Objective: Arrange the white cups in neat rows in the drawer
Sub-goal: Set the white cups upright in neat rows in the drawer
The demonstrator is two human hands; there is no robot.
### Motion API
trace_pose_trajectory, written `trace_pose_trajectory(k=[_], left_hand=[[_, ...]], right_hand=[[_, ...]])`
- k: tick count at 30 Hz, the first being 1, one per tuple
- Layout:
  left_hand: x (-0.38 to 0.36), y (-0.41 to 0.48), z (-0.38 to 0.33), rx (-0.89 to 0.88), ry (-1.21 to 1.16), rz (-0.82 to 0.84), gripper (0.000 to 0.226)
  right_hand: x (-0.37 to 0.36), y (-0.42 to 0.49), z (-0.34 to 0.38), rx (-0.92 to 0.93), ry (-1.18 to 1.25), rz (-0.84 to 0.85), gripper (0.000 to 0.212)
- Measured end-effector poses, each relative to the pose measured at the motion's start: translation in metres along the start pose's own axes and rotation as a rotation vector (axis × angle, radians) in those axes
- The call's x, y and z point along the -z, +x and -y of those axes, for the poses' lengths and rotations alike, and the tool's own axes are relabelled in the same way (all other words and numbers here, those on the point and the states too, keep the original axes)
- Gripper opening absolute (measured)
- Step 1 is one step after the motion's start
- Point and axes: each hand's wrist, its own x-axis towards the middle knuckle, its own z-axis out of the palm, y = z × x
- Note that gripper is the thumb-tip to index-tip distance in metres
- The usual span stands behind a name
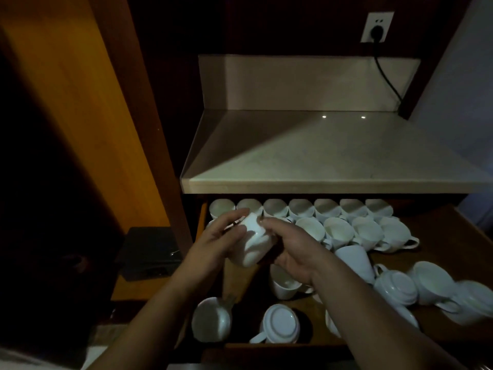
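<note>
A white cup (pixel 252 243) hangs tilted above the open wooden drawer (pixel 440 236), held between both hands. My left hand (pixel 216 244) grips its left side and my right hand (pixel 290 248) grips its right side. Along the drawer's back, several white cups (pixel 301 208) stand upright in a row, and a second row of cups (pixel 338 232) stands just in front. Loose cups lie scattered nearer me: an upside-down cup (pixel 280 323), a cup on its side (pixel 212 319), an upright cup (pixel 284 285) under my right wrist, and several more at the right (pixel 432 283).
A pale stone counter (pixel 320 156) overhangs the drawer's back. A wall socket with a black cable (pixel 376 26) sits above it. A tall wooden panel (pixel 80 102) stands at the left, with a dark box (pixel 149 253) on a low shelf beside the drawer.
</note>
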Motion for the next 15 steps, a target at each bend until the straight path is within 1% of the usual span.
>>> trace_pose_trajectory(k=[2,3,5,7,8,9,11,12,13,15], left_hand=[[0.011,0.002,-0.001,0.07,0.099,0.093,0.062],[0.016,0.004,-0.002,0.101,0.152,0.142,0.067],[0.026,0.009,-0.004,0.128,0.269,0.175,0.075],[0.032,0.012,-0.008,0.121,0.417,0.141,0.087],[0.033,0.013,-0.008,0.113,0.511,0.117,0.092],[0.033,0.014,-0.006,0.101,0.622,0.095,0.097],[0.033,0.014,0.006,0.091,0.836,0.044,0.1],[0.032,0.013,0.014,0.096,0.9,0.019,0.098],[0.032,0.012,0.023,0.104,0.94,-0.003,0.095],[0.028,0.01,0.04,0.115,0.98,-0.027,0.088]], right_hand=[[-0.001,-0.002,0.001,0.054,-0.078,0.064,0.035],[-0.001,-0.002,0.001,0.068,-0.13,0.086,0.039],[-0.003,0.0,0.0,0.076,-0.238,0.093,0.054],[-0.002,0.001,0.0,0.085,-0.346,0.087,0.071],[-0.002,-0.001,0.002,0.101,-0.397,0.068,0.075],[0.002,0.0,0.003,0.131,-0.457,0.023,0.075],[0.013,-0.001,0.009,0.197,-0.613,-0.133,0.061],[0.021,-0.002,0.009,0.213,-0.737,-0.213,0.056],[0.03,-0.002,0.007,0.217,-0.883,-0.255,0.058],[0.05,0.0,-0.005,0.179,-1.124,-0.246,0.067]])
